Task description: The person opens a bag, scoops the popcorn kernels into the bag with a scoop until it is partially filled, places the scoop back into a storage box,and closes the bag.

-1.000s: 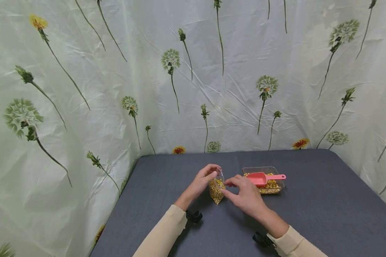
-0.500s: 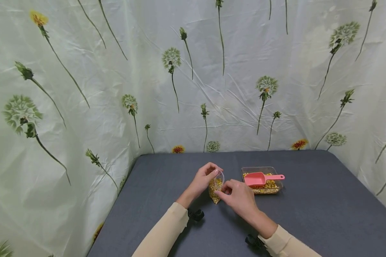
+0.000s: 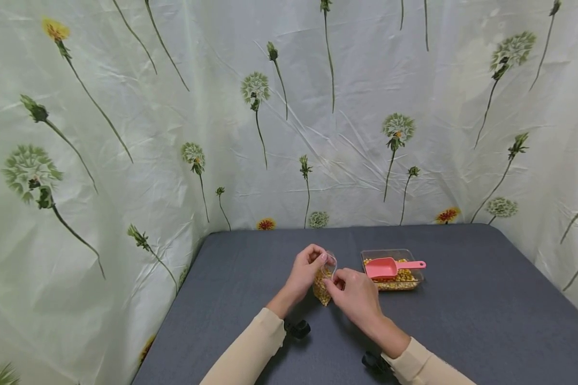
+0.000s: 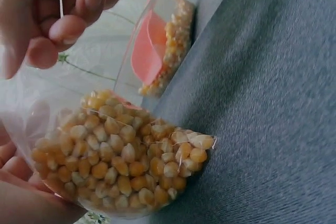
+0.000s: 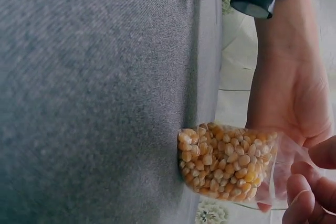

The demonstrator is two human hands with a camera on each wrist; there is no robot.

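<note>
A clear plastic bag (image 3: 322,295) of dried corn kernels stands upright on the table, its mouth held open in a loop. My left hand (image 3: 303,274) grips the rim at the left, thumb and fingers closed on the film. At the right side, my right hand (image 3: 358,300) pinches the rim between thumb and fingers. The left wrist view shows the packed kernels (image 4: 126,156) close up, with the right fingertips (image 4: 68,29) above them. In the right wrist view the bag (image 5: 226,166) rests with its bottom on the cloth, the left palm behind it.
Right of the bag, a clear plastic box (image 3: 390,253) holds more corn, with a pink scoop (image 3: 381,268) lying on top. Grey cloth (image 3: 462,321) covers the table. A flower-print curtain (image 3: 289,133) hangs behind. Black wrist cameras (image 3: 298,329) sit under both sleeves.
My right hand has moved left to the bag and its fingers have closed on the rim. My left hand keeps its hold. The box and scoop stay put.
</note>
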